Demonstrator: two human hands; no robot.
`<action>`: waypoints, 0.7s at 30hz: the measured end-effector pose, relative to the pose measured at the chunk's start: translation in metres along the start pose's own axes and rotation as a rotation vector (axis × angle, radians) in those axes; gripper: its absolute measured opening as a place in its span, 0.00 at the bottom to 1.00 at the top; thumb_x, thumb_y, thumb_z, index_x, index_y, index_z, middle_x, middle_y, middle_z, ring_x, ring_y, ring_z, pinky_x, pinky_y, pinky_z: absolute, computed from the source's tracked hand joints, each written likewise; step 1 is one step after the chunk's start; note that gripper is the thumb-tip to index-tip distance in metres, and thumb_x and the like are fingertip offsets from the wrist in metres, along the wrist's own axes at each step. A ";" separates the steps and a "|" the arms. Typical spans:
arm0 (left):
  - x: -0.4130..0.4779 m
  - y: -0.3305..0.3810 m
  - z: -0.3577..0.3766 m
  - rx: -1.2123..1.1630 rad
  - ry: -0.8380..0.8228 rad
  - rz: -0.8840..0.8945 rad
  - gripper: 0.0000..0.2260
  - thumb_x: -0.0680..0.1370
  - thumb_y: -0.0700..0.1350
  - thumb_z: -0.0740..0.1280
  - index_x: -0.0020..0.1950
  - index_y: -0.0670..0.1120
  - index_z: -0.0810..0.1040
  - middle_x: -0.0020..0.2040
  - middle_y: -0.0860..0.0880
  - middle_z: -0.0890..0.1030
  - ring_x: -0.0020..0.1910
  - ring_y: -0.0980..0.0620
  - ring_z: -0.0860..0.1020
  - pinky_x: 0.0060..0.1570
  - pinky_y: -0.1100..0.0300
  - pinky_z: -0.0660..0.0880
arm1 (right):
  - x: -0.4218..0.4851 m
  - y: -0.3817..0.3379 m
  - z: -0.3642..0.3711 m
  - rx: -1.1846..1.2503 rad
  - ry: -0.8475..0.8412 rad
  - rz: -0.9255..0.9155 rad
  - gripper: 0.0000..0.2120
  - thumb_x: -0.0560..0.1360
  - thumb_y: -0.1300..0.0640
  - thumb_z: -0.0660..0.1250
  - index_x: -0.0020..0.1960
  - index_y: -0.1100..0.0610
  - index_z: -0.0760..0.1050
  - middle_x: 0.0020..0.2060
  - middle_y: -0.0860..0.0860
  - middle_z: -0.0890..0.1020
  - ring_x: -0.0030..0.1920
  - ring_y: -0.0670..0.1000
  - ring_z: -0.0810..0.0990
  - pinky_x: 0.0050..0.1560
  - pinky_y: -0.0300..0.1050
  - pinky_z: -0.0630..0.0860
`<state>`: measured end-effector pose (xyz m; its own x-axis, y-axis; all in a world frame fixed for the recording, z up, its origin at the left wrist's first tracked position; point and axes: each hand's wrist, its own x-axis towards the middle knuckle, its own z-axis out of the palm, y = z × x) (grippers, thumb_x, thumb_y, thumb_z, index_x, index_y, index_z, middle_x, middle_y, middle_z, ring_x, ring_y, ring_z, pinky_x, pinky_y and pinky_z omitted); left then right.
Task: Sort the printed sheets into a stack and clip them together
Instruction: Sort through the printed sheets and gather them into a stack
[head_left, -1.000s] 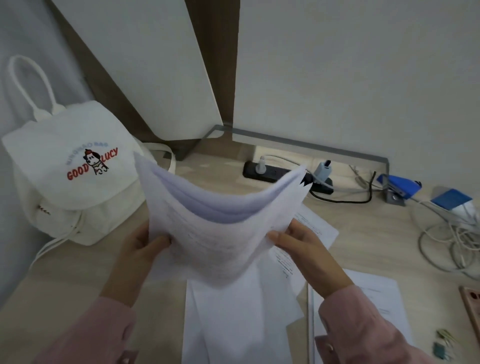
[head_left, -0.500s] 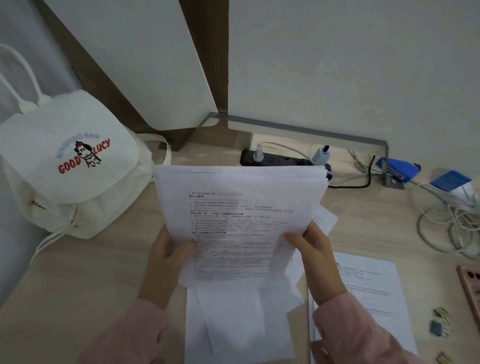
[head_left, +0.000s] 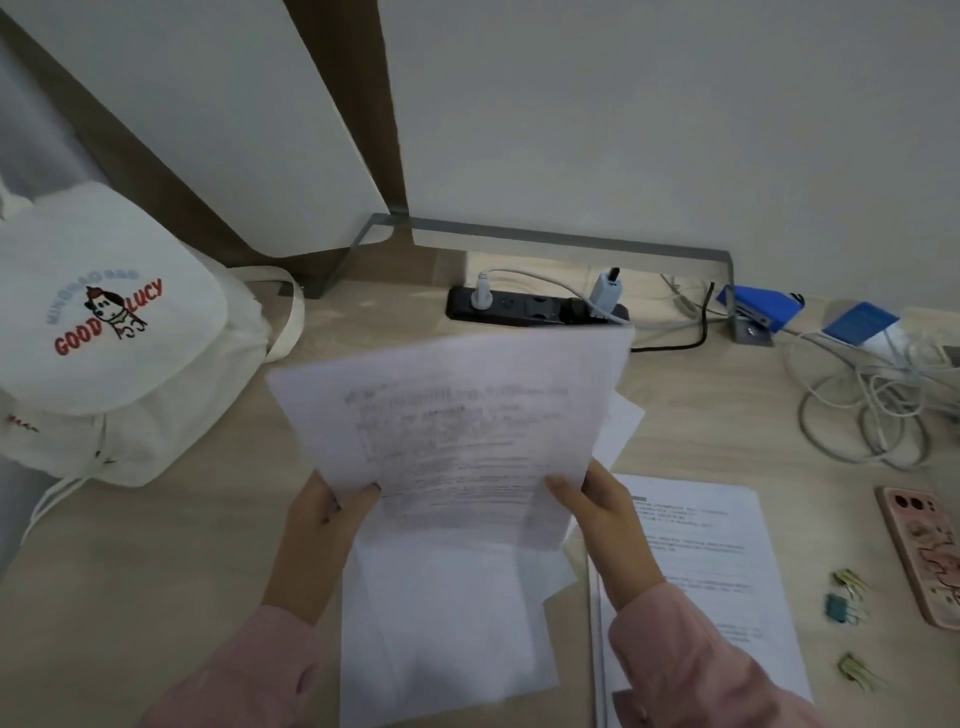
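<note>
A stack of printed sheets (head_left: 457, 415) is held up above the desk, its printed face toward me. My left hand (head_left: 324, 525) grips its lower left edge, thumb on the front. My right hand (head_left: 597, 506) grips the lower right edge the same way. Beneath the stack more white sheets (head_left: 447, 623) lie on the desk, partly hidden. Another printed sheet (head_left: 701, 561) lies flat to the right. Three small binder clips (head_left: 844, 608) sit near the right edge of the desk.
A white cloth backpack (head_left: 114, 332) stands at the left. A black power strip (head_left: 530, 306) with plugs lies at the back, tangled white cables (head_left: 872, 410) and a blue stapler (head_left: 758, 309) at the back right. A pink phone (head_left: 924, 551) lies at the far right.
The stack went from bowed open and seen edge-on to flattened with its printed face toward me. It now tilts slightly, its top left corner lower. Both hands kept their grip.
</note>
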<state>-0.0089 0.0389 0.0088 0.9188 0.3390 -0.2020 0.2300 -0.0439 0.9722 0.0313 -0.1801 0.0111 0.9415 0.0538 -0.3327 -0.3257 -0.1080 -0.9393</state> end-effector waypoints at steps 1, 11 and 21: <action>-0.001 0.003 0.005 -0.018 -0.019 -0.002 0.12 0.76 0.34 0.64 0.54 0.49 0.77 0.46 0.59 0.81 0.43 0.69 0.79 0.40 0.76 0.74 | -0.001 0.000 -0.009 -0.002 0.007 -0.002 0.11 0.75 0.65 0.62 0.49 0.52 0.78 0.44 0.43 0.84 0.46 0.41 0.81 0.47 0.35 0.77; -0.042 -0.027 0.114 0.068 -0.353 -0.265 0.06 0.78 0.39 0.61 0.47 0.46 0.78 0.40 0.53 0.83 0.39 0.56 0.80 0.36 0.70 0.76 | -0.043 0.062 -0.134 -0.046 0.266 0.361 0.05 0.75 0.65 0.61 0.46 0.64 0.75 0.45 0.68 0.80 0.41 0.58 0.78 0.43 0.54 0.76; -0.085 -0.073 0.196 0.118 -0.441 -0.423 0.09 0.77 0.36 0.61 0.52 0.46 0.77 0.50 0.49 0.81 0.47 0.56 0.78 0.40 0.74 0.73 | -0.064 0.109 -0.204 -0.288 0.362 0.424 0.09 0.76 0.64 0.58 0.54 0.60 0.73 0.38 0.51 0.78 0.38 0.53 0.76 0.37 0.42 0.71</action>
<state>-0.0407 -0.1709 -0.0682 0.7806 -0.0689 -0.6212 0.6139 -0.1024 0.7827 -0.0463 -0.3973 -0.0528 0.7214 -0.3868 -0.5744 -0.6886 -0.3121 -0.6546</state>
